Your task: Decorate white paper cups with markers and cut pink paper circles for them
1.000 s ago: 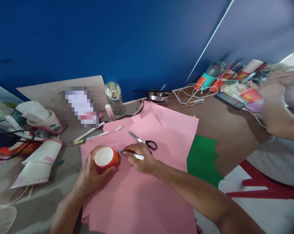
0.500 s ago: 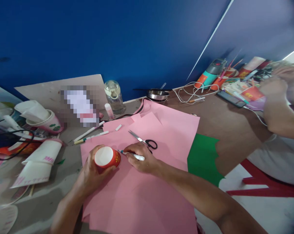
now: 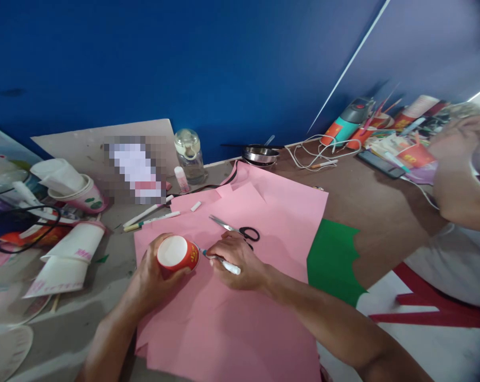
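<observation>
As the left hand (image 3: pixel 155 278) clamps a red paper cup (image 3: pixel 187 259), thumb on the near side & fingers round the left, the right hand (image 3: pixel 240 261) pinches a pen (image 3: pixel 230 267) w/ a white barrel & blue-green tip end, fingers closed on it. The cup is left of centre over a big sheet of pink paper (image 3: pixel 224 334), its round white end facing up at the camera; can't tell if that's the open mouth or the base. Gold marks show on its red side. Pen tip is just beside the cup's right edge; can't tell if it touches. Just beyond the right hand, scissors (image 3: pixel 235 229) w/ black handles lie on the pink paper, blades pointing up & left. A small white cap (image 3: pixel 195 206) lies nr the paper's top left, w/ a few pens (image 3: pixel 147 212) left of it. Behind: a glue stick (image 3: pixel 181 179) & a clear bottle (image 3: pixel 192 167), then a metal bowl (image 3: pixel 260 155) nr the blue wall (image 3: pixel 152 63). Far left, two white paper cups (image 3: pixel 64 273) lie on their sides, end to end. Right of the pink paper, a green sheet (image 3: pixel 329 260) w/ a wavy edge. Further right, a co-worker's arm (image 3: pixel 456 183) nr a phone (image 3: pixel 381 165), w/ a teal flask (image 3: pixel 347 127) further back
</observation>
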The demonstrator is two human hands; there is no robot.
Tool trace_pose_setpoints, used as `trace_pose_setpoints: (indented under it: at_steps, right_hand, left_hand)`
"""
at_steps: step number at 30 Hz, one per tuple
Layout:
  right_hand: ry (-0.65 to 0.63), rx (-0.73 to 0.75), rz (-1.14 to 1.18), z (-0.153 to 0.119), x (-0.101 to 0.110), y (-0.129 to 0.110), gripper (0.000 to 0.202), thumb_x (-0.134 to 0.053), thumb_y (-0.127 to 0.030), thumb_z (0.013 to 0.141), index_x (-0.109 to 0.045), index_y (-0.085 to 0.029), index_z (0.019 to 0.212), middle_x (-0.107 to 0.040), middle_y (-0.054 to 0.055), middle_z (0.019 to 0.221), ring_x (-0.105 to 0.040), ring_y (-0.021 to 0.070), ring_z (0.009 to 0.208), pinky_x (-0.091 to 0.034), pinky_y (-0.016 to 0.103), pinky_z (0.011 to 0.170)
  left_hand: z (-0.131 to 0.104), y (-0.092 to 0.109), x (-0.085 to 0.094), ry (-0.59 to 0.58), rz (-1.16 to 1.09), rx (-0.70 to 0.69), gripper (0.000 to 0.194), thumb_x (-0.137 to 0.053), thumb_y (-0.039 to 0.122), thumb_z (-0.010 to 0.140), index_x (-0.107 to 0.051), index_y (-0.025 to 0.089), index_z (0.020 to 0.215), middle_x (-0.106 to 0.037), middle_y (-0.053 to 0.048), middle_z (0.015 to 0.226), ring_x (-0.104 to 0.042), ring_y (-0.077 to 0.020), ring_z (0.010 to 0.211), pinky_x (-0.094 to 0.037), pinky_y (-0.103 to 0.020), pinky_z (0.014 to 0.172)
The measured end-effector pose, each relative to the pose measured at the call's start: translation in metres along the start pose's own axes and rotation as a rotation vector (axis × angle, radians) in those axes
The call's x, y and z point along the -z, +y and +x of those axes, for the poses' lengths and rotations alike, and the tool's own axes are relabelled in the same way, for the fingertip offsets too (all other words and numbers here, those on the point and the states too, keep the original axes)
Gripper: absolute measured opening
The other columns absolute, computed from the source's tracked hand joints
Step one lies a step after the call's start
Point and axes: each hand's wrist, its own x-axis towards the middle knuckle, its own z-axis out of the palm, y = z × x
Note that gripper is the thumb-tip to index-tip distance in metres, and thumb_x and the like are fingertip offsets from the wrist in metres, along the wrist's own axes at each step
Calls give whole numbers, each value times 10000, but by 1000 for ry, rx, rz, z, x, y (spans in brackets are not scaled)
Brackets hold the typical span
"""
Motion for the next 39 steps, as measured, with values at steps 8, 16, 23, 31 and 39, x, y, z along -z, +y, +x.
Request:
trace_pose_setpoints:
  at_steps: [8,16,23,31,39]
  right_hand:
    - [-60,51,-70,-6,3,-11,103,-457,-179,761,-547,-208,721,-644,-2,581,-582,152,535,-399,393,889]
    - [-75,123,-74,-8,6,-20,90,-442,-185,739,-528,-203,721,-596,-13,546,-532,140,505,-393,392,853]
    - [-133,151,-85,-9,6,-27,93,-429,-194,742,-506,-205,691,-558,-11,534,-485,138,491,-402,382,811]
    - [-142,156,-14,-15,2,-31,97,-440,-190,755,-533,-209,772,-613,-8,579,-527,143,509,-389,416,897]
    - [-170,168,70,-19,-4,-33,135,-455,-205,795,-567,-215,871,-662,0,629,-582,152,551,-387,431,920]
  left_hand:
    - [2,9,3,0,7,-13,645,-686,373,723,-387,235,1278,-582,-128,1206,-579,-297,1126,-498,-474,931]
    - [2,10,3,8,11,-7,644,-707,363,708,-406,241,1264,-593,-137,1206,-587,-301,1123,-497,-474,934]
    - [2,8,2,13,23,3,647,-704,403,699,-418,217,1249,-596,-132,1198,-593,-294,1116,-497,-451,930]
    - [2,13,4,-35,12,58,675,-697,418,702,-389,202,1262,-579,-132,1205,-587,-287,1128,-491,-427,941]
    - [1,10,3,-29,-38,56,680,-710,424,694,-414,190,1260,-576,-150,1224,-577,-304,1140,-480,-452,950]
